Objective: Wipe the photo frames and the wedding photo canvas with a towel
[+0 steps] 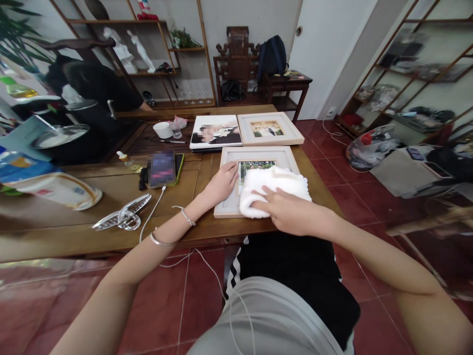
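Observation:
A pale wooden picture frame [218, 209] lies flat on the table in front of me, with a small photo inside a wide white mount. My left hand [224, 181] grips its left side, fingers together over the border. Bunched under my right hand [286, 207] is a folded white towel [284, 178], pressed on the frame's face. The towel hides the lower and right part of the photo. Some right fingertips are tucked into its fold. Just behind lie a second framed photo [297, 135] and a white-edged photo panel [197, 130].
Left on the wooden table [185, 190] are a clear hair claw clip [123, 213], a phone [162, 168] on a white cable, a dropper bottle [127, 160] and a white cup [162, 130]. A blue-and-white pouch [55, 187] lies farther left. Another person's dark sleeve [107, 86] shows behind.

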The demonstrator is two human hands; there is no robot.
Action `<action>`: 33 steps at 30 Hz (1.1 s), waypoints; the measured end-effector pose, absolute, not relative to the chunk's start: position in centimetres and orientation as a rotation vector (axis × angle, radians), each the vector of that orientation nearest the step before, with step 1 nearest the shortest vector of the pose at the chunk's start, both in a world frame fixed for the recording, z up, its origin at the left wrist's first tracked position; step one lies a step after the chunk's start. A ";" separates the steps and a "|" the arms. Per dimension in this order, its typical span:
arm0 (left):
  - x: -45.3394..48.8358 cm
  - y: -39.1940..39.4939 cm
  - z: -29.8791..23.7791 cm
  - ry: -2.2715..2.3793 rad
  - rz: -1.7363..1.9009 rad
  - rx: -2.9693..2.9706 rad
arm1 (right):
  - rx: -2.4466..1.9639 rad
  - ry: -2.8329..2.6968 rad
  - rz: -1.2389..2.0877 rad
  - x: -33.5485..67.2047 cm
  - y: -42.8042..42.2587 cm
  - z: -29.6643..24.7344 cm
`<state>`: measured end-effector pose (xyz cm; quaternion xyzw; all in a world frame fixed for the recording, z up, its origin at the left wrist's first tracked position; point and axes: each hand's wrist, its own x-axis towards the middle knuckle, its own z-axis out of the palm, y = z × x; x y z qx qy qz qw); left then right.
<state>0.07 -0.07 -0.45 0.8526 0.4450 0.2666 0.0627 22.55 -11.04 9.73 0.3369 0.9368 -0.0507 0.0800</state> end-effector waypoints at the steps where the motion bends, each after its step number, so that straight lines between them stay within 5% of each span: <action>1: 0.0 0.0 -0.5 1.339 0.804 2.579 | 1.035 2.812 -0.160 22.6 -10.1 9.2; 15: 0.0 0.1 -0.2 1.347 0.766 2.581 | 1.374 2.813 0.260 23.9 2.5 5.3; 33: 0.1 -0.1 -0.4 1.352 0.786 2.614 | 0.931 2.858 -0.155 23.4 -11.3 9.0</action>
